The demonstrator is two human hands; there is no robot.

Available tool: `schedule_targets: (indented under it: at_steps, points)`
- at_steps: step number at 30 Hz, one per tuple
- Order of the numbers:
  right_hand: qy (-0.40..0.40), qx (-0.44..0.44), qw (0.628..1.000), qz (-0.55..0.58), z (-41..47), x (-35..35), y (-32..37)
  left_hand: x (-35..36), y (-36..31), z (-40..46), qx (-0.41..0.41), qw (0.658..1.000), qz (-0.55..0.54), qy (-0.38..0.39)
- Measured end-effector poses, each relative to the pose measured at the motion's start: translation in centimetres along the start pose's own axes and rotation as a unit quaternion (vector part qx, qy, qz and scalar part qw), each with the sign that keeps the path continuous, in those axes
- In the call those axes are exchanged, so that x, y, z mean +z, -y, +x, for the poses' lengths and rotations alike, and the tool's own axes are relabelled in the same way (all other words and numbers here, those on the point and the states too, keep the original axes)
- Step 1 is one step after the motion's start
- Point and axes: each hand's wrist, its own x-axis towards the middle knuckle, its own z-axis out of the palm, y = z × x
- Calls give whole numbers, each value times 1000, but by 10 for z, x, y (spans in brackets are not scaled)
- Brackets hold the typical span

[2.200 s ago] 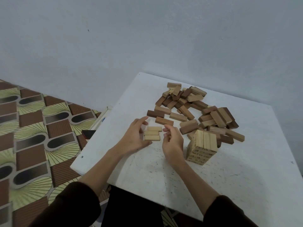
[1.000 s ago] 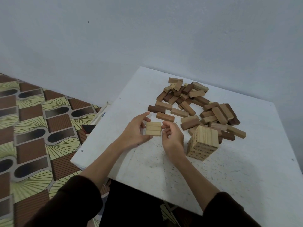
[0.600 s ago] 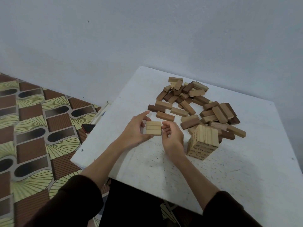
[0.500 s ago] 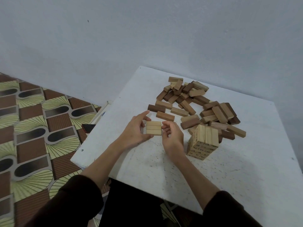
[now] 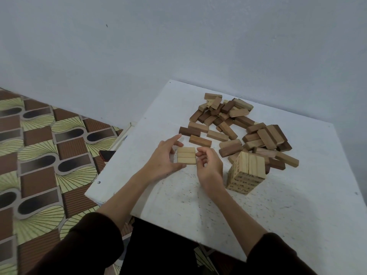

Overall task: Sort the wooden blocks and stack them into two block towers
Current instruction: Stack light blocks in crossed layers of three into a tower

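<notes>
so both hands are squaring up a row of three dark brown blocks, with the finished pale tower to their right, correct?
Not quite. The head view shows the three blocks between the left hand and right hand are pale wood, not dark brown. The rest holds: both hands bracket that row, and the pale tower stands to their right.

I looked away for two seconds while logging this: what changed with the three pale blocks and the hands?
The three pale blocks, loosely staggered before, are now squared into a tight flat row. The left hand and right hand closed in against its sides and now bracket it. The finished pale tower and loose pile stayed put.
</notes>
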Motion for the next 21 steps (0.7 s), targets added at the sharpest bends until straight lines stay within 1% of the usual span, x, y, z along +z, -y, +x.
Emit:
schedule_targets:
  at_steps: [6, 11, 15, 18, 21]
  points:
    - [-4, -10, 1000, 3, -2, -1, 2, -2, 1, -1, -6, 1000, -15, 0]
    - [3, 19, 1000, -3, -2, -3, 7, -2, 1, -1, -18, 999, -28, -16]
    - [23, 36, 999, 24, -3, -6, 15, -3, -1, -1, -30, 998, -55, -23]
    - [46, 22, 997, 54, -5, -9, 27, -6, -9, -2, -34, 996, -64, -47]
    - [79, -15, 995, 60, -6, -14, 44, -17, -21, -1, -8, 993, -98, -59]
